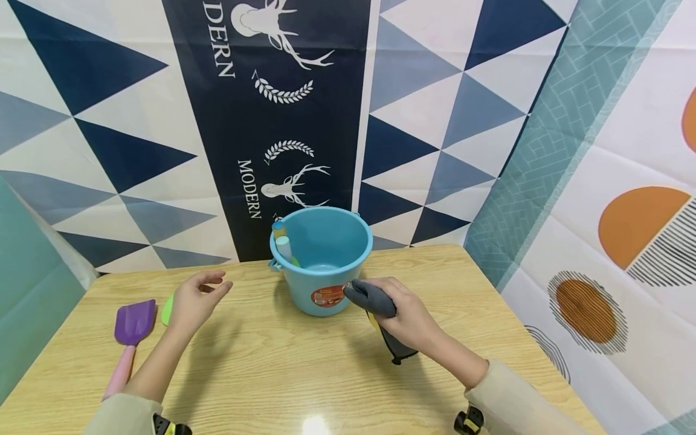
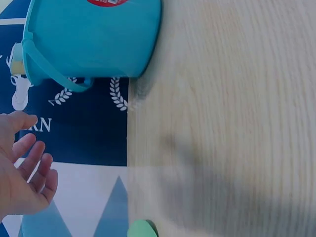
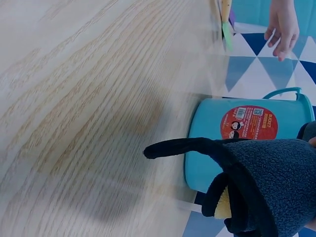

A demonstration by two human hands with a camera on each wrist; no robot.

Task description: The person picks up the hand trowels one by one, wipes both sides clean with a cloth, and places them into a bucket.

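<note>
My right hand (image 1: 399, 311) grips a folded dark grey cloth (image 1: 375, 299) in front of the bucket. The right wrist view shows the cloth's fuzzy face (image 3: 271, 170), black edging and a bit of yellow inside the fold. A light blue plastic bucket (image 1: 326, 287) with a red label stands upright near the table's back edge. Inside it lean two items, one with a blue top (image 1: 279, 227) and one with a pale top (image 1: 283, 243); their lower parts are hidden. To the bucket's left, my left hand (image 1: 197, 302) hovers above the table with loosely bent fingers, holding nothing.
A purple spatula (image 1: 135, 321) with a pink handle lies at the table's left side. Beside it, a green tool head (image 1: 167, 310) is partly covered by my left hand. The wooden table (image 1: 283, 380) meets patterned wall sheets at the back and right.
</note>
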